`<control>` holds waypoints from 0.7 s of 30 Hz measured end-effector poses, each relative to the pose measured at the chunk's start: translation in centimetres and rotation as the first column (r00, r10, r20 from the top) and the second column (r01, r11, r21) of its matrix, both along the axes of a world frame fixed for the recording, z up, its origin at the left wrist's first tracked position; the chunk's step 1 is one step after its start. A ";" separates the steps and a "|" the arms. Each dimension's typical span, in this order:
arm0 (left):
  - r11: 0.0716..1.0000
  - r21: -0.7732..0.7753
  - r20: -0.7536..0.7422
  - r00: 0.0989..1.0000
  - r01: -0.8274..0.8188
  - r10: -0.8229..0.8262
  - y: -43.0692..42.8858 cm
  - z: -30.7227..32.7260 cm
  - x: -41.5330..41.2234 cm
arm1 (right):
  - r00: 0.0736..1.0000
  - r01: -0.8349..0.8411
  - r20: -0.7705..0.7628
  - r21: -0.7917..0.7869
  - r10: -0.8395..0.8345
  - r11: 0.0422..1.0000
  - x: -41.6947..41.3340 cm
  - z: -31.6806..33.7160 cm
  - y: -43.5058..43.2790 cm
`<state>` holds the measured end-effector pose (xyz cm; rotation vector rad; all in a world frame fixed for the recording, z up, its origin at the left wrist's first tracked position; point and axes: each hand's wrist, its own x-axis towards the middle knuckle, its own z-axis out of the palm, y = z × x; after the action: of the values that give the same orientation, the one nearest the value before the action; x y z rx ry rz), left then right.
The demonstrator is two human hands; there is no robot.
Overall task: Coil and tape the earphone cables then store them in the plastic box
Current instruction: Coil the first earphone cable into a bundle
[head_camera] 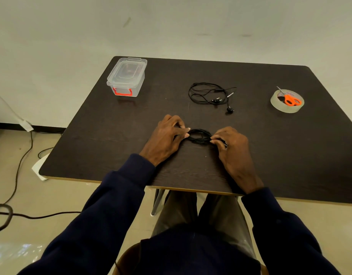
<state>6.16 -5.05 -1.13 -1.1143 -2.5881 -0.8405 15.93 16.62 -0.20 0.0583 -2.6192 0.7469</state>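
A black earphone cable wound into a small coil (199,136) lies on the dark table (270,155) in front of me. My left hand (167,137) pinches the coil's left side and my right hand (232,147) pinches its right side. Farther back, a second black earphone (211,94) lies loosely looped, its earbud trailing toward me. A clear plastic box (126,77) with a closed lid and a red latch stands at the table's back left. A roll of clear tape (287,103) sits at the right, with small orange scissors (290,99) resting on it.
The table's front edge runs just below my wrists. Cables trail across the floor (16,195) at the left, near a white object by the table corner. A pale wall stands behind the table.
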 end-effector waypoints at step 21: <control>1.000 0.018 0.124 0.992 0.003 -0.005 0.1 0.6 0.5 | 0.996 -0.035 0.081 0.049 0.031 0.998 0.2 0.0 0.5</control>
<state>6.66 -4.97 -0.50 -1.0959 -2.6729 -0.9608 16.17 17.13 -0.24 0.0885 -2.7194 0.7082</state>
